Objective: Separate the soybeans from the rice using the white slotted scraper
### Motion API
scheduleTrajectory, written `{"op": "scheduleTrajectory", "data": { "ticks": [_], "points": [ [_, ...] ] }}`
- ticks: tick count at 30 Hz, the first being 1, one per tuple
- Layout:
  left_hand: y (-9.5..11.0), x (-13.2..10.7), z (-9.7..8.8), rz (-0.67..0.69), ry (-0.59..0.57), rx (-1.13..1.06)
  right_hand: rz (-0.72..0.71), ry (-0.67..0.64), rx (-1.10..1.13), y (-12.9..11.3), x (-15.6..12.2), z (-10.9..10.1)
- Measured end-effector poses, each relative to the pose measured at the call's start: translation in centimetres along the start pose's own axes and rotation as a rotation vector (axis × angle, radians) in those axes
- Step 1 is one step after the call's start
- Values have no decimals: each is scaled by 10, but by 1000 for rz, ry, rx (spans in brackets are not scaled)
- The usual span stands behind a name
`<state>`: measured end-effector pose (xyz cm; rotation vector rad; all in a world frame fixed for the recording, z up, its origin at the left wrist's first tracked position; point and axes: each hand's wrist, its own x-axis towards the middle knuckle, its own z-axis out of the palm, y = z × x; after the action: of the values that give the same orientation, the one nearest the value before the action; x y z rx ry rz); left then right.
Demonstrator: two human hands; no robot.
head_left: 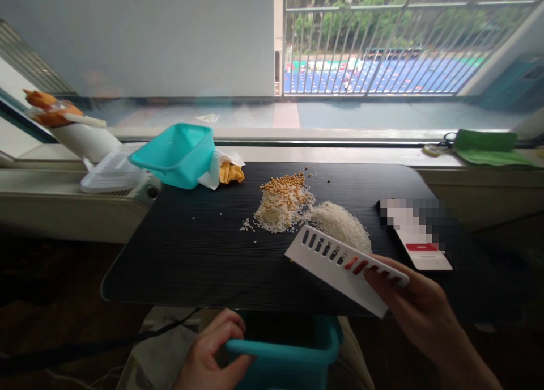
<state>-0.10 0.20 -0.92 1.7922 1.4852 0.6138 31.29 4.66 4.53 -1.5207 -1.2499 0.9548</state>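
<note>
My right hand (414, 308) is closed on a white slotted plastic scraper (335, 262), held tilted just in front of a pile of white rice (340, 224) on the black table (191, 254). Left of the rice lies a mixed heap of rice and yellow beans (283, 200). My left hand (210, 350) grips the rim of a teal plastic container (284, 353) held below the table's near edge.
A second teal container (176, 155) leans at the table's back left beside clear lidded boxes (113, 172) and a bag with yellow contents (229, 172). A white card (419, 237) lies at the right. A green cloth (488, 146) sits on the windowsill.
</note>
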Motion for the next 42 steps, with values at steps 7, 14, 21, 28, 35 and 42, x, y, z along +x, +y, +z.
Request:
{"op": "scheduleTrajectory", "data": {
  "ticks": [7, 14, 21, 28, 35, 42],
  "points": [
    [2, -1, 0, 5, 13, 0, 26, -153, 14, -5, -11, -8],
    [4, 1, -1, 12, 18, 18, -40, -49, -16, -17, -2, -1],
    [5, 1, -1, 20, 23, 7, -173, 243, -307, -16, 48, 6],
    [8, 3, -3, 25, 41, -14, -141, 184, -256, -11, 57, 12],
    [8, 4, -3, 10, 34, -21, -114, 131, -133, -10, 55, 11],
    [6, 2, -2, -8, 22, -23, -93, 59, -47, -3, 55, 9]
  ]
}}
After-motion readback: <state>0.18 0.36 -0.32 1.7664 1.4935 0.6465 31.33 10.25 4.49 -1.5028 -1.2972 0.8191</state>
